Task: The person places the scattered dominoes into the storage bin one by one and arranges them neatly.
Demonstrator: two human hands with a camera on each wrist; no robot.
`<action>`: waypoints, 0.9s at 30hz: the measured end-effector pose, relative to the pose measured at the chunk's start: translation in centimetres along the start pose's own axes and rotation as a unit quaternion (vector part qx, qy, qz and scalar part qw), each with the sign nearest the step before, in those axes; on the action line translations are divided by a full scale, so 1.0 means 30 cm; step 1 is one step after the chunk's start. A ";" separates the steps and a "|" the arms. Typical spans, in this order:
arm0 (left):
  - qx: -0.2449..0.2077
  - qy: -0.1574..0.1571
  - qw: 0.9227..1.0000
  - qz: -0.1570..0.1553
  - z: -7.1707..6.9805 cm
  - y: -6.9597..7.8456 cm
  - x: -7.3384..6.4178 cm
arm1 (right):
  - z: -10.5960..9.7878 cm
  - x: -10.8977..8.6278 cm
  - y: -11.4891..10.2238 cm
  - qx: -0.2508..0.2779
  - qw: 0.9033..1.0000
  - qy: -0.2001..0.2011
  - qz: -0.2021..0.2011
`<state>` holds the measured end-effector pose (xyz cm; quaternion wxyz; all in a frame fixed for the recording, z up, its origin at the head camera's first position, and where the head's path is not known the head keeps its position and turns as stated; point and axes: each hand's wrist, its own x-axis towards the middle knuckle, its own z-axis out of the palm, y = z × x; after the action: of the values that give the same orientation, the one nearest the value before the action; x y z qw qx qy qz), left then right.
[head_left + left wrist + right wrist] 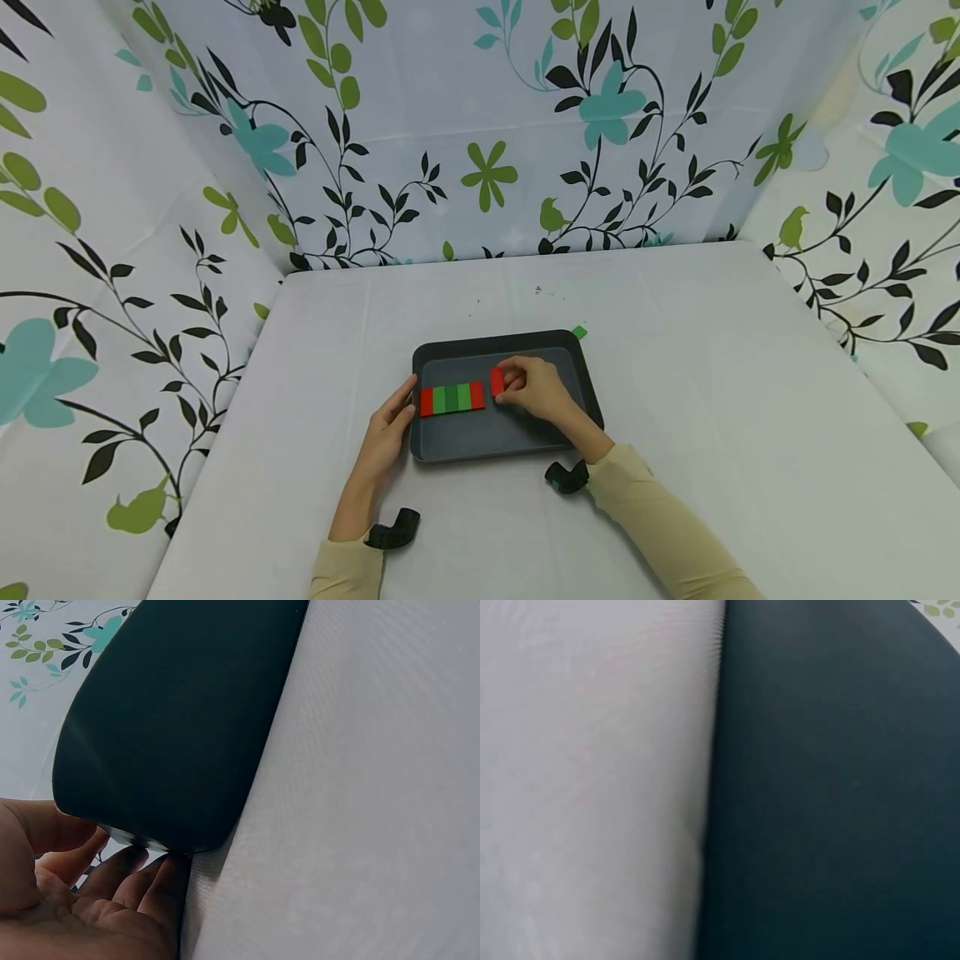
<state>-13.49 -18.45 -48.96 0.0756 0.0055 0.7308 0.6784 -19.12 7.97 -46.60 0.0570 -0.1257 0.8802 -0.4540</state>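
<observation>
Over the dark grey tray, my right hand pinches a small red block between thumb and fingers. Just left of it, a tight row of light green, dark green and red blocks lies on the tray floor, red at both ends. My left hand holds the tray's left edge. In the left wrist view its thumb is at the rim and its fingers touch the tray's end wall. The right wrist view shows the tray's side, while the right hand is out of frame there.
A green piece lies just past the tray's far right corner. The tray stands on a white-covered table. Leaf-patterned cloth hangs behind and along both sides. A dark device is strapped at each wrist.
</observation>
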 end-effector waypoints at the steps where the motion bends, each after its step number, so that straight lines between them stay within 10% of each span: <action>1: 0.001 0.000 1.000 0.000 0.000 0.002 -0.001 | 0.003 0.001 0.001 0.000 1.000 -0.003 0.000; 27: -0.003 0.002 1.000 0.006 0.004 0.011 -0.001 | 0.035 -0.001 -0.003 -0.059 0.997 -0.033 -0.044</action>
<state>-13.47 -18.30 -48.65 0.0699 0.0085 0.7289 0.6810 -18.85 7.10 -47.14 0.0588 -0.1824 0.8966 -0.3993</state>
